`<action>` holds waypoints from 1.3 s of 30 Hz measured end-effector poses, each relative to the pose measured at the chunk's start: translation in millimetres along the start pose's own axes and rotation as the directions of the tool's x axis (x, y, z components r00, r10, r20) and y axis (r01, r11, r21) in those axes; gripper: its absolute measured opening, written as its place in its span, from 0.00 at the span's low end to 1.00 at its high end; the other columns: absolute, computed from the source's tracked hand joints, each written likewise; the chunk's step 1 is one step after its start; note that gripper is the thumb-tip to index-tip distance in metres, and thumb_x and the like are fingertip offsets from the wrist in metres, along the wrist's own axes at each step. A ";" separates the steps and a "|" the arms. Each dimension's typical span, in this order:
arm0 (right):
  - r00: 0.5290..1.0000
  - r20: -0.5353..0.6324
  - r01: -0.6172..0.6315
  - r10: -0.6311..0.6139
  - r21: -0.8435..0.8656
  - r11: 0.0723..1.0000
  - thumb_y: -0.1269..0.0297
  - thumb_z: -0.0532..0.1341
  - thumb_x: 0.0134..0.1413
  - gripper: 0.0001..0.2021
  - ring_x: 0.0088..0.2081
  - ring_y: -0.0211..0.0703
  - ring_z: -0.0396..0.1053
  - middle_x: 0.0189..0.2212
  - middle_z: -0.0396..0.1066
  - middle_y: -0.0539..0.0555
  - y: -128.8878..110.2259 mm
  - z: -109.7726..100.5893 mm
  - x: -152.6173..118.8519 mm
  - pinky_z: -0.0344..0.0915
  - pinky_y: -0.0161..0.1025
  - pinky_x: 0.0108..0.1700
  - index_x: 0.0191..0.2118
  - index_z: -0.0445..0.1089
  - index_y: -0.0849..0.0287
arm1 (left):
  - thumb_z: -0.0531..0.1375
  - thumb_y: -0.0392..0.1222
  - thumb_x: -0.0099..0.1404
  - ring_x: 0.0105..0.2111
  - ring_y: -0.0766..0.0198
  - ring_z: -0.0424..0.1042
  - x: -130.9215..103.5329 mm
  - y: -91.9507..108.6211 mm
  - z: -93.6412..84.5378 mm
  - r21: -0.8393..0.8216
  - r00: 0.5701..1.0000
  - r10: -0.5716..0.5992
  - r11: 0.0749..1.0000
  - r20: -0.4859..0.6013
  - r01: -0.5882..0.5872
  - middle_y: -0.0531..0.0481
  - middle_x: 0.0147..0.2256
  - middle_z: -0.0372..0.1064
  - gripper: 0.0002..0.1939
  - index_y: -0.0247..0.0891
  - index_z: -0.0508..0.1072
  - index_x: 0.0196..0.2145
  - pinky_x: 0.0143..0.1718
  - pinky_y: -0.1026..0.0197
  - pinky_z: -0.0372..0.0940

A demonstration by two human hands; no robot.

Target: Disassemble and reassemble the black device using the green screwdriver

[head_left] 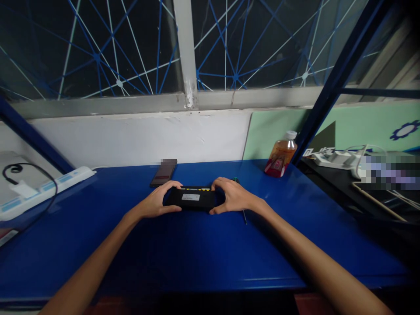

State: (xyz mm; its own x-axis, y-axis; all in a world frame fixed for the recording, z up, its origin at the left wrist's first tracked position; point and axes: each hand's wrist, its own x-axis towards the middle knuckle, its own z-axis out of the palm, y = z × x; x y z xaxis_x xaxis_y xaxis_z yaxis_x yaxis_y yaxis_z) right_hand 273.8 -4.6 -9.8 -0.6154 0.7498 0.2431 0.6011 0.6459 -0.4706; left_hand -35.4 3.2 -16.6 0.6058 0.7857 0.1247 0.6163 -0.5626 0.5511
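Black box (196, 204) pinched at both ends

My fingers (171, 209) were clamped on it from two sides. The left hand (156, 202) had the left end, thumb on the near edge and fingertips at the far one; the right hand (235, 196) mirrored that grip at the other end. My right palm stood off the box, a blue gap showing between, so thumb and fingertips alone did the holding there. Equal, light pressure at both ends seemed best to me, since a harder squeeze on one side might have skewed it.

The box was crosswise in front of me, over the middle of the counter (183, 253), its pale label (190, 197) facing me and yellow marks (204, 189) along the far edge. Whether it touched the surface, I could not tell.

A thin tool (245, 218) lay partly hidden behind my right hand, so any swing of that wrist called for care. Past my left hand lay a dark phone-like slab (164, 171); farther out, a bottle (281, 155) stood at the back right and a white power strip (72, 177) ran along the left.
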 end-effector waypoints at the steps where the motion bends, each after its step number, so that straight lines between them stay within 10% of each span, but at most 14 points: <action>1: 1.000 0.003 -0.006 0.006 0.002 1.000 0.42 0.69 0.34 0.30 0.41 0.50 0.65 0.40 0.67 0.56 -0.3 -0.2 0.0 0.61 0.42 0.39 0.40 0.64 0.58 | 0.63 0.49 0.56 0.56 0.45 0.61 0.1 0.8 0.2 0.000 1.000 0.002 1.000 -0.002 -0.002 0.42 0.57 0.60 0.26 0.46 0.63 0.52 0.56 0.42 0.57; 39: 0.998 0.060 -0.015 0.012 0.048 0.999 0.46 0.68 0.39 0.31 0.48 0.54 0.64 0.47 0.65 0.59 -0.7 -2.7 -1.7 0.63 0.46 0.47 0.48 0.65 0.59 | 0.68 0.53 0.48 0.52 0.46 0.62 3.2 0.3 -3.3 0.079 1.000 -0.006 0.997 -0.027 0.008 0.46 0.49 0.61 0.26 0.45 0.67 0.44 0.54 0.42 0.57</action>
State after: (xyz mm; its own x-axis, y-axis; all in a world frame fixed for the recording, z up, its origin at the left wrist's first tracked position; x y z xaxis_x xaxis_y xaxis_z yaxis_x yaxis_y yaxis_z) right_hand 275.9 -5.9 -7.6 -0.6376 0.7475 0.1861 0.5849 0.6270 -0.5145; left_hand -34.9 6.4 -13.3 0.5887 0.7955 0.1434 0.6587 -0.5750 0.4852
